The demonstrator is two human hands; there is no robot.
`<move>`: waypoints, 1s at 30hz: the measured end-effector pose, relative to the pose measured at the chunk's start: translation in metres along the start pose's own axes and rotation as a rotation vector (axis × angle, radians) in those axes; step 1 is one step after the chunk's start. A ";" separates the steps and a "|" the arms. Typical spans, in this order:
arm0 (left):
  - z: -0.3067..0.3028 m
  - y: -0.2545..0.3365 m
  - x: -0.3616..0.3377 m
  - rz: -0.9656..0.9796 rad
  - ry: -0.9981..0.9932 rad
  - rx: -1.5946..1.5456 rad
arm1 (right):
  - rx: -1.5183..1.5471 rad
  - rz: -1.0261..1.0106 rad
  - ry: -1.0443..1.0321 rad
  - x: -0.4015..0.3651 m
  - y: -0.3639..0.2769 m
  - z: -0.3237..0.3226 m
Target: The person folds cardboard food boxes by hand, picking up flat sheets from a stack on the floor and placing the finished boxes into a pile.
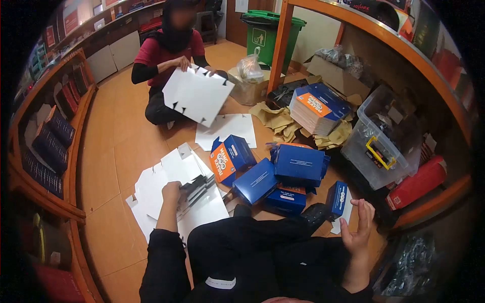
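Note:
My left hand (172,191) is closed at a white die-cut cardboard box blank (199,214) on the floor stack. Its fingertips are largely hidden, and dark tabs and slots beside them are blurred. On the other side, my right hand (359,224) is raised, fingers apart, with nothing in it. Just beyond it stands a small blue box (337,199) with a white side. Folded blue and orange boxes are piled in front of my legs, among them a blue box (300,164) on top and an orange-faced box (222,160).
A seated person (169,65) holds a white box blank (199,96); another blank (227,132) lies on the floor. To the right are a stack of printed boxes (318,108), brown paper (278,120), a clear plastic bin (366,151) and an orange shelf frame. A green trash bin (270,40) stands behind.

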State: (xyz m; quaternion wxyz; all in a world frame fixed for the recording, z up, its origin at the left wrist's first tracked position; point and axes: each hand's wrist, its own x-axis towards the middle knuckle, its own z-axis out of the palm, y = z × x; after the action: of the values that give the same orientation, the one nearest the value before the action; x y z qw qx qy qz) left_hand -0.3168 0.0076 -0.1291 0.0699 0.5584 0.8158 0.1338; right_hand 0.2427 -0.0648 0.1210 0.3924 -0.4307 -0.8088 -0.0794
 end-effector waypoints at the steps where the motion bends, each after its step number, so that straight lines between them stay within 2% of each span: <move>1: -0.009 -0.001 0.004 0.006 -0.027 -0.095 | 0.013 -0.003 0.007 0.000 0.001 0.000; 2: -0.017 0.000 0.007 0.014 -0.058 -0.190 | 0.024 -0.002 0.012 -0.001 0.001 -0.001; 4: -0.042 0.016 0.009 -0.018 0.092 -0.443 | 0.063 0.023 0.023 -0.004 -0.001 -0.002; 6: -0.080 0.046 0.004 0.044 0.258 -0.570 | 0.084 0.021 0.042 -0.004 0.000 -0.001; 9: -0.131 0.108 -0.019 0.149 0.180 -0.773 | 0.126 0.037 -0.014 -0.008 -0.003 -0.002; 10: -0.149 0.143 -0.041 0.249 0.138 -0.964 | 0.161 0.032 -0.020 -0.007 -0.008 -0.001; 12: -0.188 0.214 -0.087 0.560 -0.005 -0.768 | 0.227 0.026 -0.032 -0.001 -0.024 0.005; 13: -0.192 0.239 -0.104 0.665 -0.193 -0.769 | 0.239 -0.002 -0.017 0.004 -0.033 0.007; 14: -0.184 0.262 -0.115 1.004 -0.135 -0.739 | 0.248 -0.032 0.000 0.008 -0.040 0.007; 16: -0.182 0.305 -0.143 1.227 -0.273 -0.898 | 0.241 -0.024 0.034 0.015 -0.046 0.000; 18: -0.172 0.330 -0.150 1.223 -0.263 -0.979 | 0.340 -0.034 0.019 0.011 -0.032 -0.015; 19: -0.173 0.337 -0.151 1.220 -0.258 -1.020 | 0.382 0.009 0.087 0.007 -0.027 -0.023; 20: -0.179 0.338 -0.152 1.011 -0.644 -0.991 | 0.423 0.048 0.156 0.004 -0.026 -0.030; 22: -0.149 0.342 -0.154 1.094 -0.745 -0.910 | 0.454 0.076 0.326 0.002 -0.031 -0.043; 24: -0.132 0.344 -0.165 0.941 -1.131 -1.046 | 0.531 0.011 0.294 0.000 -0.033 -0.048; 26: -0.106 0.344 -0.168 0.873 -1.262 -1.137 | 0.644 -0.060 -0.016 0.013 -0.039 -0.056; 27: -0.076 0.344 -0.172 0.917 -1.307 -1.289 | 0.642 -0.067 -0.141 0.015 -0.042 -0.051; 28: -0.078 0.344 -0.173 0.892 -1.310 -1.266 | 0.548 -0.037 -0.376 0.027 -0.054 -0.055; 30: -0.090 0.339 -0.177 0.839 -1.311 -1.216 | 0.428 -0.054 -0.607 0.036 -0.061 -0.048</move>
State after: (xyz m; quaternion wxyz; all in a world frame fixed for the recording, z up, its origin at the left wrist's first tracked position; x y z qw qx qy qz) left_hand 0.0272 -0.0539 0.0510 0.7301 0.6348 0.1439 0.2081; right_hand 0.2122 -0.1018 0.1913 0.2135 -0.3214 -0.8977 0.2126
